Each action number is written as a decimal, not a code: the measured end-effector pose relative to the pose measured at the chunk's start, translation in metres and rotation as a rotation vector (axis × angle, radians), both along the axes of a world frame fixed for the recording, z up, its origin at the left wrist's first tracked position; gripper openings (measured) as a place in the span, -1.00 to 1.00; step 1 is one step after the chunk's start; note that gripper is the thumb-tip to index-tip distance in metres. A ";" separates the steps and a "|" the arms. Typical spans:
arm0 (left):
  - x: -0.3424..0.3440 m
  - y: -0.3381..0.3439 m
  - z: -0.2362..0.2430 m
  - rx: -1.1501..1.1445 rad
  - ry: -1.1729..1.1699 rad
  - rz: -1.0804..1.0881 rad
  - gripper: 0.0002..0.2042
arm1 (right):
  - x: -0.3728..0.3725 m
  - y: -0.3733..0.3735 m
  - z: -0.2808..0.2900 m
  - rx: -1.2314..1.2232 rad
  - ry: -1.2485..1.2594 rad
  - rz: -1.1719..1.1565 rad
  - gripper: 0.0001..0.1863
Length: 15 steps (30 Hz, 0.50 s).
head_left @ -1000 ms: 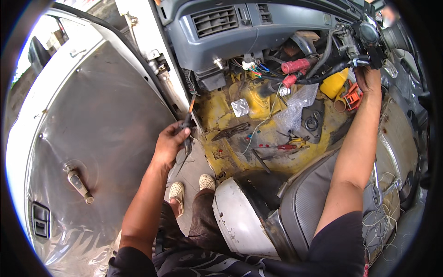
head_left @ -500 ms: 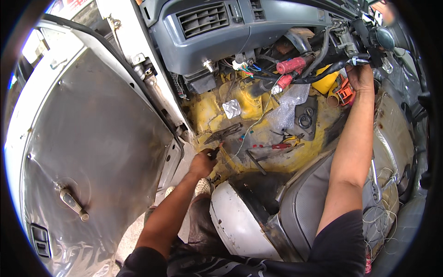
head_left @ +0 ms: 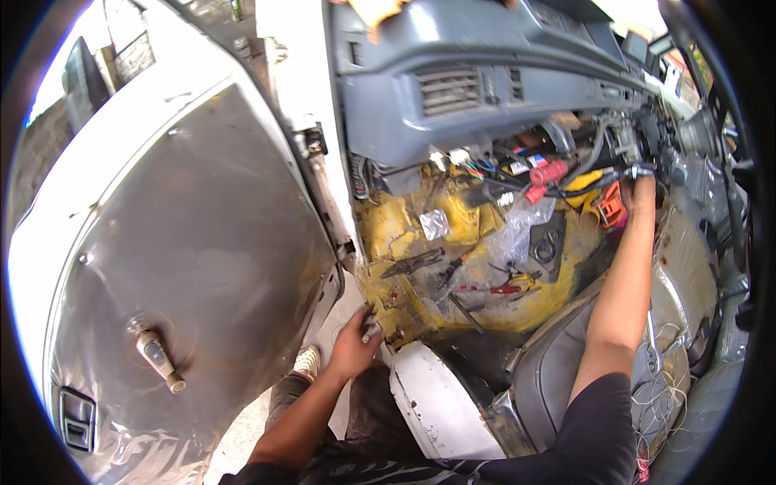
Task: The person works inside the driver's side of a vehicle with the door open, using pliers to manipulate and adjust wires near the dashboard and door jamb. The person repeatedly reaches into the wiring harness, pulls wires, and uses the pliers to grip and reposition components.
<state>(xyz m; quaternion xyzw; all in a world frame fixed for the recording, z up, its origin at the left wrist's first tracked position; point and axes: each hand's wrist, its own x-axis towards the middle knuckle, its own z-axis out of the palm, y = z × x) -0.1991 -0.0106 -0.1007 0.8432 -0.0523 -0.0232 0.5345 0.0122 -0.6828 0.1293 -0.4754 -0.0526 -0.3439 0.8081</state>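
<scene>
My left hand hovers over the door sill at the floor's left edge, fingers loosely apart, with nothing clear in them. A dark tool with an orange tip lies on the worn yellow floor, beside long dark-jawed pliers. My right arm reaches past the seat to the hanging dark cable bundle. There my right hand is beside an orange plastic part, its fingers hidden. Red-handled and yellow-handled tools lie mid-floor.
An open door with a window crank stands at left. The grey dashboard spans the far side, with loose wires below. Bubble wrap lies on the floor. A grey seat and white metal box are near me.
The view has shifted, showing more dashboard. My left hand has let go of the dark orange-tipped tool, now on the floor, and drawn back toward the sill. My right hand stays by the cables.
</scene>
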 end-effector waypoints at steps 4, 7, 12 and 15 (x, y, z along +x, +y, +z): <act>-0.133 0.096 0.028 0.236 0.123 0.039 -0.38 | -0.014 0.027 0.002 -0.204 0.176 -0.246 -0.84; -0.205 0.149 0.033 0.409 0.202 0.152 -0.39 | -0.030 0.061 0.000 -0.305 0.347 -0.433 -0.77; -0.252 0.197 -0.007 0.425 0.006 0.155 -0.34 | -0.057 0.113 -0.025 -0.280 0.509 -0.496 -0.47; -0.246 0.208 -0.036 0.471 -0.117 0.131 -0.29 | -0.091 0.143 -0.037 -0.808 0.817 -0.415 -0.45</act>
